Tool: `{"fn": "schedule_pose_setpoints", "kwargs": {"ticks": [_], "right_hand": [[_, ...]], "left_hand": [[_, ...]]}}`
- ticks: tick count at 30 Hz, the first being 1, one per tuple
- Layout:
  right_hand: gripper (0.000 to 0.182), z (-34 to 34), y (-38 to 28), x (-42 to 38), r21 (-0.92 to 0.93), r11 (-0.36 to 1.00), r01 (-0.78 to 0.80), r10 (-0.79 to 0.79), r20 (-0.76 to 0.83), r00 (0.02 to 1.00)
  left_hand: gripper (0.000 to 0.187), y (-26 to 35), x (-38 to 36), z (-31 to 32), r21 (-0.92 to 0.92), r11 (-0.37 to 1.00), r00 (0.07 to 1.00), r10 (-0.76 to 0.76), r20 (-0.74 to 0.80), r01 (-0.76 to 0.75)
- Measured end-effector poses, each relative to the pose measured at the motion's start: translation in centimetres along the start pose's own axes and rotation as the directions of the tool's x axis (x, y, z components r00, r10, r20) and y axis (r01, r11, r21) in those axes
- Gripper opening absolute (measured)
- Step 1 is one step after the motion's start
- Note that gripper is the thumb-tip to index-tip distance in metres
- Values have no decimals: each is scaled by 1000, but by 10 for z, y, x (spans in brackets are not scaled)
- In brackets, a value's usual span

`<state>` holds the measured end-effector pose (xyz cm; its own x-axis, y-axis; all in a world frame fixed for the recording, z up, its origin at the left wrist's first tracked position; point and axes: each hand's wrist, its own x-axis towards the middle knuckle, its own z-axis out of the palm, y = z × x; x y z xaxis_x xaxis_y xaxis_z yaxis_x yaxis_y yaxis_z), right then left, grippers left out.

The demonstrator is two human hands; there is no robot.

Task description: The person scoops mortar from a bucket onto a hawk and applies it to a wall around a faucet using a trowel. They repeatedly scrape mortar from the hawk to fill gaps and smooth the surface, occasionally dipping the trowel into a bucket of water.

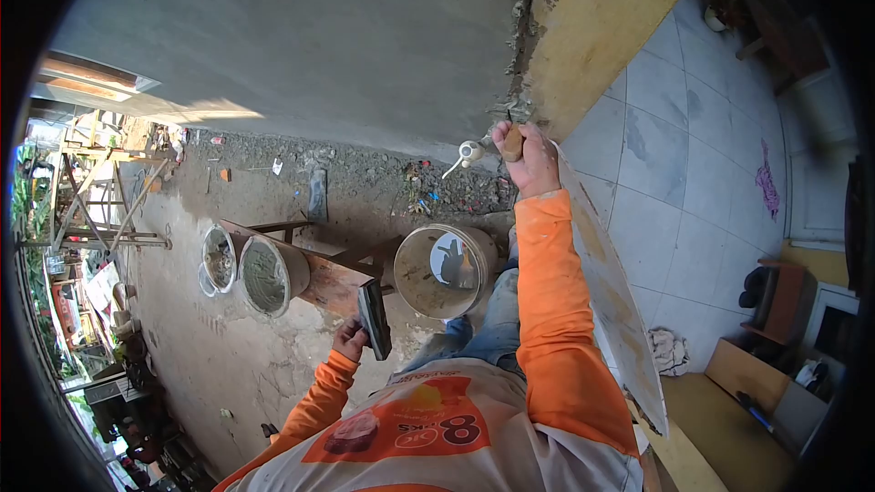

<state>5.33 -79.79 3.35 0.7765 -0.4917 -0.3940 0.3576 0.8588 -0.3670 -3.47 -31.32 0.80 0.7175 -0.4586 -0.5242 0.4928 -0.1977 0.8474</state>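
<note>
My right hand (531, 164) is wrapped round the wooden handle (513, 142) of a trowel, up against the lower end of the wall corner. Its blade is mostly hidden, with only a thin dark part showing near the rough mortar edge (521, 55). My left hand (351, 339) grips a dark rectangular plastering float (374, 321), held low beside a plank. Grey plaster (319, 27) covers the wall in front of me. Just left of my right hand, a cream-coloured tap (469, 153) sticks out of the wall.
A large bucket (407, 284) stands before my legs. On a plank (333, 287) sit buckets, one holding grey mortar (265, 275). Rubble (365, 169) lines the wall base. At right, a board (612, 292) stands beside the tiled floor (661, 219). Wooden scaffolding (105, 191) is at far left.
</note>
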Motion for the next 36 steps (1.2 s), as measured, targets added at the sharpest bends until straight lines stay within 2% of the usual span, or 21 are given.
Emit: {"fn": "schedule_pose_setpoints", "kwargs": {"ticks": [7,9,15,19,21,25,29,31,33,35,36], "right_hand": [[14,9,-5,-5,-17,1000,24,-24,8,1000],[15,18,-5,-7,93,995,39,-32,-73,997],[13,51,-2,-19,152,982,109,-92,-115,989],[19,50,-7,-17,77,991,109,-106,-42,993],[11,56,-11,-26,12,994,112,-112,-18,994],[9,79,-27,-51,3,991,133,-133,30,991],[26,100,-63,-94,-134,983,124,-68,365,928],[32,111,-86,-134,-152,965,215,-144,380,914],[33,102,-106,-170,-151,956,252,-140,520,843],[35,79,-106,-200,-175,949,261,-129,542,830],[37,65,-102,-214,-199,945,261,-108,562,820]], "left_hand": [[25,-3,-3,-2,-2,1000,999,-11,-31,11],[25,-7,-3,-3,-7,1000,999,-12,-33,11],[23,-14,-3,-7,-21,1000,999,-2,-33,1],[24,-4,-6,-2,-2,1000,999,-6,-37,6],[24,-8,-7,-5,6,1000,999,2,-35,-2],[23,-9,-9,-2,-4,1000,998,2,-61,-2],[21,4,-11,6,-20,1000,996,2,-87,-4],[23,-5,-6,-3,-42,998,998,49,-28,-50],[25,-3,-6,-6,-98,995,999,40,27,-37],[29,8,1,4,-370,929,999,12,45,6],[34,6,10,5,-421,907,994,52,93,-8]]}}
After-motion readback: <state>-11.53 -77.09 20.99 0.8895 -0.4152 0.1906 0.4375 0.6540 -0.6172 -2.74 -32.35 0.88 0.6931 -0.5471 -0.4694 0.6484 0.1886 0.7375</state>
